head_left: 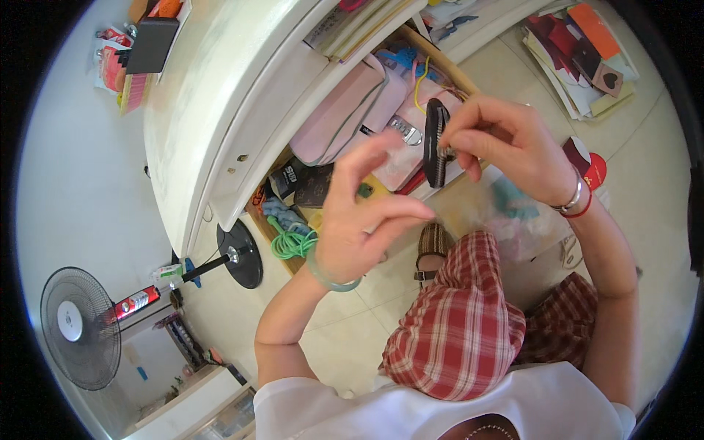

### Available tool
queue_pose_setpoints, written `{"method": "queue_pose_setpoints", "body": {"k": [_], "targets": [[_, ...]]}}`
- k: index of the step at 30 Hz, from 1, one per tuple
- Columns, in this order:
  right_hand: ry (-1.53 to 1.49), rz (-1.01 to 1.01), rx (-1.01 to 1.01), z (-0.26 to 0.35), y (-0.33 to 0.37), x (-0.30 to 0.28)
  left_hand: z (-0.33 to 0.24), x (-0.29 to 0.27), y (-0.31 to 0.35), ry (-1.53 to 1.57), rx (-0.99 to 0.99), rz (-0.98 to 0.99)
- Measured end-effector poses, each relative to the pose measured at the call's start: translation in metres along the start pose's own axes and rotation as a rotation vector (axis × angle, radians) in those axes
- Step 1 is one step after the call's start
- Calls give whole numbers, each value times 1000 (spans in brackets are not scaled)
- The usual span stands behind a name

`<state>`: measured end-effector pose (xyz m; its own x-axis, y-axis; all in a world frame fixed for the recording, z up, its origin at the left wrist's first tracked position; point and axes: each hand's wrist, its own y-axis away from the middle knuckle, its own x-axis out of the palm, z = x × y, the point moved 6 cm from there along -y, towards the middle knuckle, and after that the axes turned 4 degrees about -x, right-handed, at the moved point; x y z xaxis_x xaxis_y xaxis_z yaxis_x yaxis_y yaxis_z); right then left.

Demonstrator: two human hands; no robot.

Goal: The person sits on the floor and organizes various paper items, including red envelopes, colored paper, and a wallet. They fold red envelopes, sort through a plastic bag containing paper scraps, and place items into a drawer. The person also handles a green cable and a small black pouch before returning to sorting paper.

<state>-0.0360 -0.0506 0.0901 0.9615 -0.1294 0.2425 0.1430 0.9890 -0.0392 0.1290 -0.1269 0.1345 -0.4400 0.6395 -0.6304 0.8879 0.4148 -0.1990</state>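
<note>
Head view: two bare hands work above one open wooden drawer (pixel 446 67) beside a white worktop (pixel 213 73). One dark zippered pouch (pixel 434 139) is held up over the drawer's right part, in the right hand (pixel 506 143); this grip is closed, thumb and fingers pinched together at the zipper edge. One silver bangle (pixel 573 198) and one red string (pixel 578 210) circle that wrist. The left hand (pixel 356 213) has its grip wide apart, thumb well away from the fingers, with nothing between them; one pale green bangle (pixel 331 276) is on its wrist. Inside the drawer are one pink case (pixel 341 117), one yellow cord (pixel 421 84) and one green coiled cord (pixel 290 240), among other items too crowded to count. One fan (pixel 81 326) stands at the left, and one pile of papers (pixel 579 92) lies on the floor (pixel 653 194) at upper right.
</note>
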Motion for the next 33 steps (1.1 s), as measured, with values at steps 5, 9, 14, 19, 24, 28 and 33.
{"method": "queue_pose_setpoints", "body": {"k": [5, 9, 14, 19, 24, 28, 33], "targets": [[-35, 111, -70, 11, 9, 17, 22, -1, -22, 410, 56, -158], [135, 125, -215, 16, 7, 26, 11, 18, -33, 225, 67, -204], [621, 81, -549, 18, 11, 36, 37, 6, -41, 277, -93, -484], [762, 62, -658, 4, 26, 49, 64, -1, -34, 472, -225, -609], [739, 27, -622, -10, 23, 44, 41, -2, -11, 260, -31, -467], [695, 47, -555, -11, 25, 40, 23, -10, 7, -140, 188, -109], [731, 79, -608, -11, 25, 47, 14, -9, -13, -115, 413, -8]]}}
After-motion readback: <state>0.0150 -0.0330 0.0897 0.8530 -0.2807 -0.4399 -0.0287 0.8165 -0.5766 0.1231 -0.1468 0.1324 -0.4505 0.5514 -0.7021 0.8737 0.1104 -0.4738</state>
